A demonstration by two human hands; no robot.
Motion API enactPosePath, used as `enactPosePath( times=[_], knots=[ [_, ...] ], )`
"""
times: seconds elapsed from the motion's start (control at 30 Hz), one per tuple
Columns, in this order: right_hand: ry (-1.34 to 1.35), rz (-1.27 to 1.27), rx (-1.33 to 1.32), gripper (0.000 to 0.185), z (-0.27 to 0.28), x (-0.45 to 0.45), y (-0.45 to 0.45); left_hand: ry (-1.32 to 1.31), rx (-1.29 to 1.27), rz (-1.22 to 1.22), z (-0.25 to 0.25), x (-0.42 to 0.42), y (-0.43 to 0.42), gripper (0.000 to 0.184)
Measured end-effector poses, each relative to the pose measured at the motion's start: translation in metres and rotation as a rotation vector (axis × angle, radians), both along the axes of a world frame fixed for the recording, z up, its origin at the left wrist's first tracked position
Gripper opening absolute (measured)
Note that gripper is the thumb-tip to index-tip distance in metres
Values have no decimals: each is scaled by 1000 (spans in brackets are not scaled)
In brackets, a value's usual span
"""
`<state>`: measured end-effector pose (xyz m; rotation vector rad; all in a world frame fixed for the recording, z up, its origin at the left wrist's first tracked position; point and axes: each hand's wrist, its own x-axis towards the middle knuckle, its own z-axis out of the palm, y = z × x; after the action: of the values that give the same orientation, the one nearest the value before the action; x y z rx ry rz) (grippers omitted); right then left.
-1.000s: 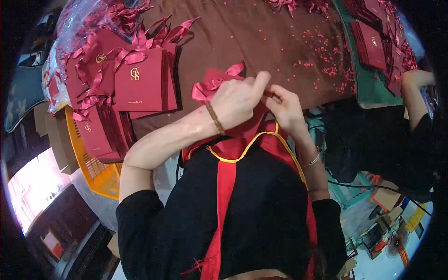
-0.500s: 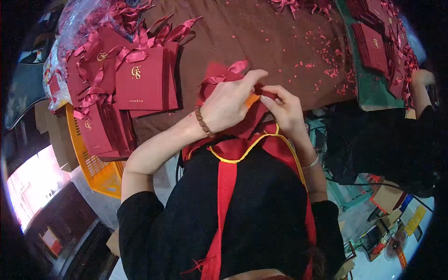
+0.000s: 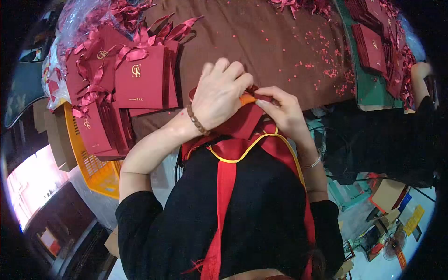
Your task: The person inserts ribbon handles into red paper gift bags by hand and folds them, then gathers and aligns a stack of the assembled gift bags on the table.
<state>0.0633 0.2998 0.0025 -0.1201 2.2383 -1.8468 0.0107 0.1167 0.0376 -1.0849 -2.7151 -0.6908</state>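
A dark red paper bag is held close against my red apron, below and between my two hands. My left hand is closed over its top, fingers curled, and what lies in them is hidden. With thumb and fingertips my right hand pinches the bag's upper edge. A small orange thing shows between the hands at that edge; its kind is not clear.
Red bags with gold letters and ribbons stand at the left, above a yellow basket. Red scraps dot the brown cloth. More red bags and a co-worker's hand are at the right.
My left hand has turned and curled its fingers, moving slightly left and up. The pink ribbon seen behind it is now hidden. My right hand stays nearly in place.
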Motion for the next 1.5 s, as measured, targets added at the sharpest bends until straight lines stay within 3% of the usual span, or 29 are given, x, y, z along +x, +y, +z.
enactPosePath(
  times=[0.23,0.37,0.57,0.63,0.7,0.9,0.97,1.0,1.13,1.2,1.3,1.33,1.37,1.43,1.47,1.5],
  knots=[
    [-13,-20,36,16,3,5,-4,-138,18,-71,-9,-1,-9,18],
    [58,-32,37,15,2,3,-10,-421,-376,-108,16,-24,-13,21],
    [240,32,89,13,5,1,-13,-852,-366,-263,18,-53,-9,23],
    [265,30,76,13,0,1,-13,-822,-303,-250,13,-54,-9,23],
    [273,24,85,13,-2,2,-15,-1021,-325,-169,13,-57,-5,23],
    [191,-40,66,15,-1,2,-19,-1074,-97,-127,-16,-53,-10,20],
    [-151,-12,101,16,5,0,-17,-1018,-41,-141,-14,-50,-9,21],
    [-164,-66,-140,17,-22,4,-18,-1001,-56,-118,-10,-49,-7,21],
    [-215,-88,-229,17,-21,2,-18,-960,-54,-171,-11,-48,-8,21],
    [-206,-81,-246,16,-24,1,-17,-716,1,-155,-10,-39,-8,20],
    [-191,-112,-190,16,-14,1,-22,-671,-18,-133,-10,-35,-8,20],
    [-71,-61,-34,16,-10,0,-23,-660,-19,-120,-14,-36,-9,20],
    [51,-9,120,17,-5,0,-23,-698,22,-115,-16,-37,-10,21],
    [80,53,129,17,-1,0,-19,-761,156,-146,-23,-45,-13,21],
    [121,84,121,16,-2,1,-19,-934,353,-62,-32,-49,-13,20],
    [239,50,40,18,-11,2,-22,-939,215,-9,-16,-57,-13,19]
  ],
)
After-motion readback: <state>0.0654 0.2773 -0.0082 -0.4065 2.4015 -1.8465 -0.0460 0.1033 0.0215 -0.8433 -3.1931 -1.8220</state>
